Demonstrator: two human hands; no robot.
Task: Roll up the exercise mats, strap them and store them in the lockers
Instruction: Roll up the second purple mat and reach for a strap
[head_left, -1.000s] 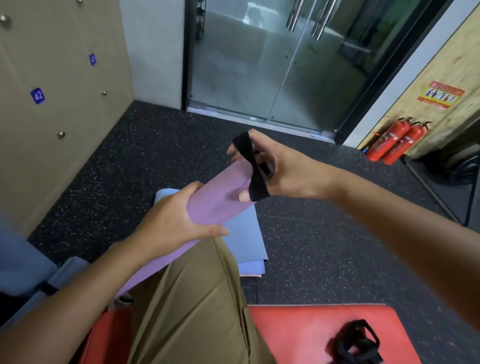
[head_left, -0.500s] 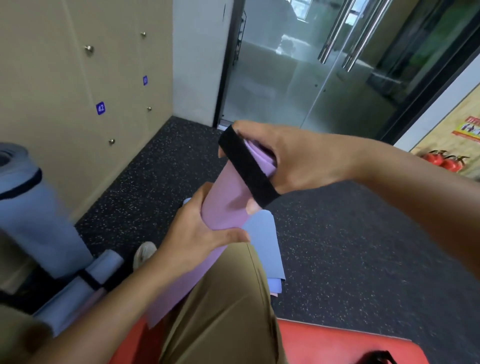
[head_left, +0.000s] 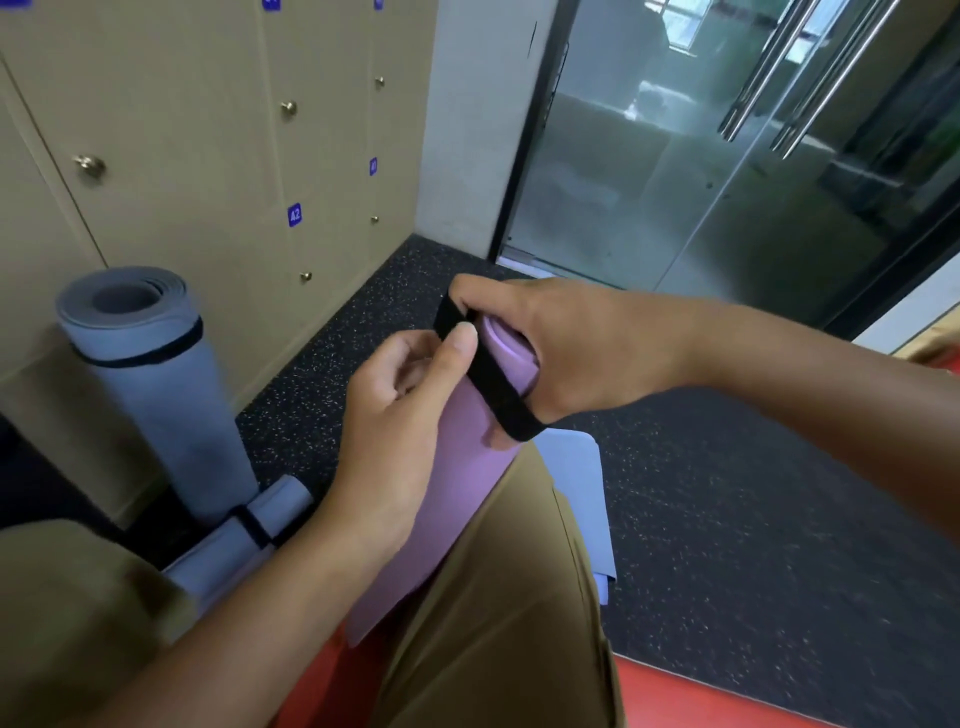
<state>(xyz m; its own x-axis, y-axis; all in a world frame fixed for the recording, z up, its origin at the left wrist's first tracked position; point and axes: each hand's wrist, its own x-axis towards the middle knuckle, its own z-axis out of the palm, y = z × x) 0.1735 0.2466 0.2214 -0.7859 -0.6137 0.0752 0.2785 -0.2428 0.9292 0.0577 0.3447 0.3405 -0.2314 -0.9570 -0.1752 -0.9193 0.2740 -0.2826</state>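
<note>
- rolled purple mat (head_left: 462, 499) lies slanted across the person's lap, top end raised
- right hand (head_left: 561, 353) curled round the mat's top end, black strap (head_left: 488, 379) looped over its fingers
- left hand (head_left: 405, 415) thumb and fingers pinch the strap's upper part against the mat
- grey rolled mat (head_left: 150, 374), strapped, stands upright by the lockers (head_left: 208, 130)
- another strapped roll (head_left: 244, 535) on the floor beside it
- flat blue mats (head_left: 576, 488) on the floor under the leg

Bare forearms (head_left: 218, 613); khaki-olive trousers (head_left: 498, 597) on the legs.
</note>
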